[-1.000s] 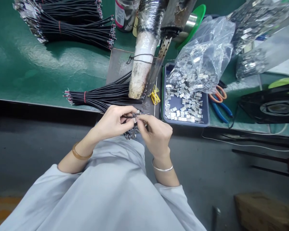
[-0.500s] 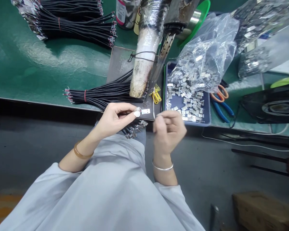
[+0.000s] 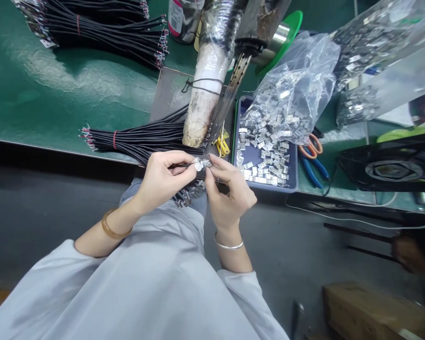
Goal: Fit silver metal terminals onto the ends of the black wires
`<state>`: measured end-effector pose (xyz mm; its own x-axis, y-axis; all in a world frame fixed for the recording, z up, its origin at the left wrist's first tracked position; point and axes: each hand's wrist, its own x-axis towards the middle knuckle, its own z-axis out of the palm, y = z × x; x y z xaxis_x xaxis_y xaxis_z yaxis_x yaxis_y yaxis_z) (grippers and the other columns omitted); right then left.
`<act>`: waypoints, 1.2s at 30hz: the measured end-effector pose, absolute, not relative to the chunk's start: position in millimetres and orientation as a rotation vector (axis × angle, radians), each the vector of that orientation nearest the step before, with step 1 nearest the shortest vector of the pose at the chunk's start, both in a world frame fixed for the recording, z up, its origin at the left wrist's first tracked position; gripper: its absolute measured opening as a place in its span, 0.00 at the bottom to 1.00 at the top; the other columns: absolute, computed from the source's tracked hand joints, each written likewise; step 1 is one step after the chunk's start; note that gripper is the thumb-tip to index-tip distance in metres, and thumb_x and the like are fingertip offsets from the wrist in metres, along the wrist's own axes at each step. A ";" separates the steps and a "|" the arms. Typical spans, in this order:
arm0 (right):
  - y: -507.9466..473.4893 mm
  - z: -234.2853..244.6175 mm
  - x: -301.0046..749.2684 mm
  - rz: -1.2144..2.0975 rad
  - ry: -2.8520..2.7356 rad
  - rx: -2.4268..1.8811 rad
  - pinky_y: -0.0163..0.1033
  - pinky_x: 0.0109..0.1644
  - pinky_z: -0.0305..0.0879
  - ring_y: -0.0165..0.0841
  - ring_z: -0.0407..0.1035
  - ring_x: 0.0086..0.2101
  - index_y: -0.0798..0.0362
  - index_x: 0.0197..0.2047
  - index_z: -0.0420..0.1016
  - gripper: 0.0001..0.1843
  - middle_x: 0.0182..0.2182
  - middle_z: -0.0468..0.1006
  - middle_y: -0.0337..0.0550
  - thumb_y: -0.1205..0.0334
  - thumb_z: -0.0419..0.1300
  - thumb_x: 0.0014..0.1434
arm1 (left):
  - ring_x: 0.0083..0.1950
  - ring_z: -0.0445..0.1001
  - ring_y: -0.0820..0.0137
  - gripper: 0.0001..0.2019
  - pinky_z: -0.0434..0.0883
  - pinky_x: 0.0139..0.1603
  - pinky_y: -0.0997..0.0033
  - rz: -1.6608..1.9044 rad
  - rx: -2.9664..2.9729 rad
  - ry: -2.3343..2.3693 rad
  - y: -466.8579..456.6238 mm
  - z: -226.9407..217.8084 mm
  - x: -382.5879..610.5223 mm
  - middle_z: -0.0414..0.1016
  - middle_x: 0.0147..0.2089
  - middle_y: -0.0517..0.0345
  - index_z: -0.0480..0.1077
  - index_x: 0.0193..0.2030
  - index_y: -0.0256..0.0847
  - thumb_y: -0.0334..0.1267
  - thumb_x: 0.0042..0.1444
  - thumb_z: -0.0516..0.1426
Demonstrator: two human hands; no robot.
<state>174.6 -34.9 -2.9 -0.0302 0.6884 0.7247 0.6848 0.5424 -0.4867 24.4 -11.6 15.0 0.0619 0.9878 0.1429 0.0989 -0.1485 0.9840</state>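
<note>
My left hand (image 3: 165, 177) pinches the end of a thin cable between thumb and fingertips, near the front edge of the bench. At that end sits a small silver USB connector (image 3: 206, 162). My right hand (image 3: 230, 189) closes thumb and forefinger on the connector from the right. A bundle of black cables (image 3: 145, 139) tied with a red band lies just behind my left hand. Below my hands, cables with metal connector ends (image 3: 187, 193) hang at the bench edge over my lap. The soldering iron's metal tube (image 3: 235, 78) slants down behind the connector.
A blue tray (image 3: 293, 165) of loose connectors stands right of my hands, a plastic bag (image 3: 293, 89) spilling into it. Beyond lie blue-handled pliers (image 3: 313, 172) and a black fan (image 3: 393, 163). A white wrapped tube (image 3: 201, 94) overhangs the grey plate.
My right hand has come left from near the tray and now meets the connector at my left fingertips. My left hand keeps its pinch. The whole view has shifted slightly.
</note>
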 end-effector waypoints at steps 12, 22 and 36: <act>-23.9 -0.4 176.6 0.219 -1.680 -1.151 0.38 0.43 0.81 0.35 0.84 0.43 0.49 0.37 0.75 0.07 0.42 0.87 0.40 0.72 0.65 0.63 | 0.24 0.64 0.78 0.07 0.62 0.24 0.78 1.275 1.472 1.231 -9.9 15.1 28.6 0.77 0.25 0.58 0.81 0.29 0.35 0.33 0.54 0.61; -21.4 9.6 174.4 0.106 -1.737 -1.102 0.39 0.47 0.81 0.35 0.84 0.45 0.48 0.37 0.76 0.09 0.42 0.87 0.38 0.73 0.67 0.61 | 0.21 0.58 0.81 0.06 0.55 0.21 0.78 1.385 1.520 1.191 -9.3 16.3 28.5 0.73 0.23 0.62 0.80 0.29 0.36 0.29 0.55 0.61; -23.9 5.7 180.3 0.200 -1.739 -1.108 0.37 0.46 0.80 0.34 0.84 0.44 0.48 0.37 0.73 0.09 0.44 0.87 0.41 0.73 0.65 0.62 | 0.22 0.58 0.79 0.07 0.57 0.25 0.74 1.296 1.635 1.229 -11.7 14.5 26.5 0.67 0.21 0.65 0.81 0.30 0.37 0.29 0.56 0.61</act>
